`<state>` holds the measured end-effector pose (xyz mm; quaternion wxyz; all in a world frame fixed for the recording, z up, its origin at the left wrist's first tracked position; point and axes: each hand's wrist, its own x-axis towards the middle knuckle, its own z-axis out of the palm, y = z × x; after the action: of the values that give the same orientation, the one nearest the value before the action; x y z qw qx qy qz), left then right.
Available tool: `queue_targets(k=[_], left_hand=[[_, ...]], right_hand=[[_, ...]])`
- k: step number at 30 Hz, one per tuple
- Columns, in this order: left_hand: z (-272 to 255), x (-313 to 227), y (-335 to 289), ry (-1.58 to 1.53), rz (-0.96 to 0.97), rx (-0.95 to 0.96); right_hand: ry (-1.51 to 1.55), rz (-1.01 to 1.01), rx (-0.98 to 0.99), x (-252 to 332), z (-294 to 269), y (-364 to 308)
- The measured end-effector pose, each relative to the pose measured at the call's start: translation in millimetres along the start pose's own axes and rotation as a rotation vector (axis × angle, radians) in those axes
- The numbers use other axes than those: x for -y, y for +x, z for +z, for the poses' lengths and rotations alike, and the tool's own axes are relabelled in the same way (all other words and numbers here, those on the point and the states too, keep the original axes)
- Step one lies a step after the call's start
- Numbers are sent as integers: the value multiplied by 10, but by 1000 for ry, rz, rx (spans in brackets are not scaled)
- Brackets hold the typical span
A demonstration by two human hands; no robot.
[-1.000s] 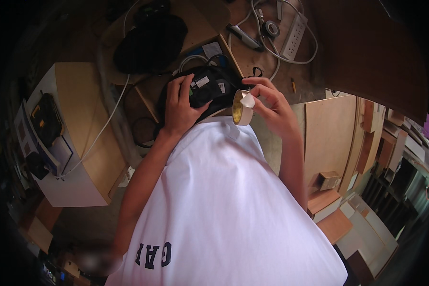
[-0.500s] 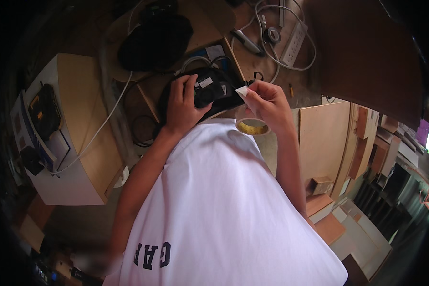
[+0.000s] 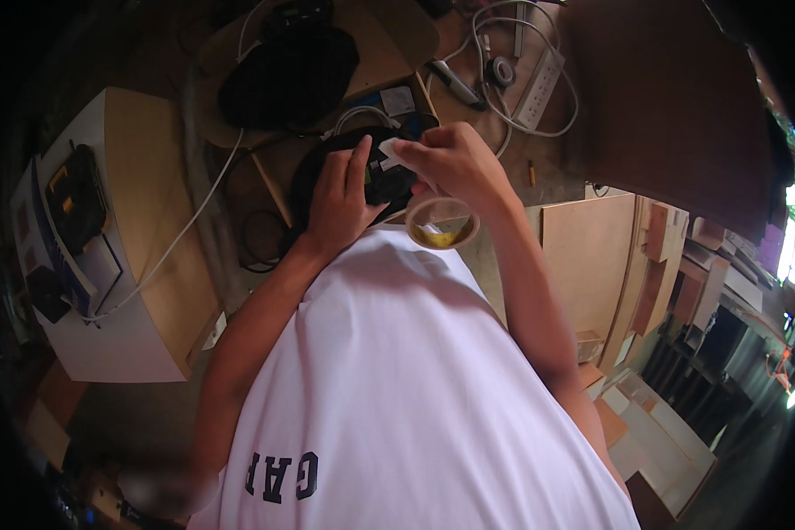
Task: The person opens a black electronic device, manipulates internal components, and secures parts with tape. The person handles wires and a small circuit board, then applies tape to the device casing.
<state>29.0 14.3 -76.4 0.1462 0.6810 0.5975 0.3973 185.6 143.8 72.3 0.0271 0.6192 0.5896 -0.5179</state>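
Observation:
My left hand (image 3: pixel 337 199) is curled round a small black boxy device (image 3: pixel 389 183) with a pale label; its exact kind is unclear. Between the thumb and forefinger of my right hand (image 3: pixel 459 165) is a small white piece of tape or paper (image 3: pixel 389 152), right over the device's top. A roll of tape (image 3: pixel 443 226), pale with yellow inside its core, hangs beneath the same hand, seemingly held by the lower fingers. Under the device lies something round and black, mostly hidden by my hands.
Behind the device stands an open cardboard box (image 3: pixel 278 185) with cables and a black cloth-like thing (image 3: pixel 287 79). A power strip (image 3: pixel 539 93) lies far right, near a box cutter (image 3: pixel 457 84). Left is a wooden cabinet (image 3: pixel 163 230); wooden panels (image 3: pixel 587 265) lean at right.
My right hand has moved left with the white piece and the tape roll, bringing the piece over the device. My left hand stays on the device.

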Motion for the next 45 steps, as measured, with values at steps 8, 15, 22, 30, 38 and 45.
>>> queue_targets(k=[8,15,22,30,38,45], left_hand=[[72,29,-37,12,-12,-21],[94,34,-70,34,-21,30],[104,33,-74,22,-22,31],[105,18,-84,-11,-14,48],[70,-26,8,-17,21,6],[69,18,60,-13,62,-16]], right_hand=[[-209,5,144,267,82,421],[-492,-54,169,308,216,625],[-760,6,127,487,362,655],[-761,58,212,658,330,499],[-709,42,203,536,231,357],[-706,-152,79,182,113,29]])
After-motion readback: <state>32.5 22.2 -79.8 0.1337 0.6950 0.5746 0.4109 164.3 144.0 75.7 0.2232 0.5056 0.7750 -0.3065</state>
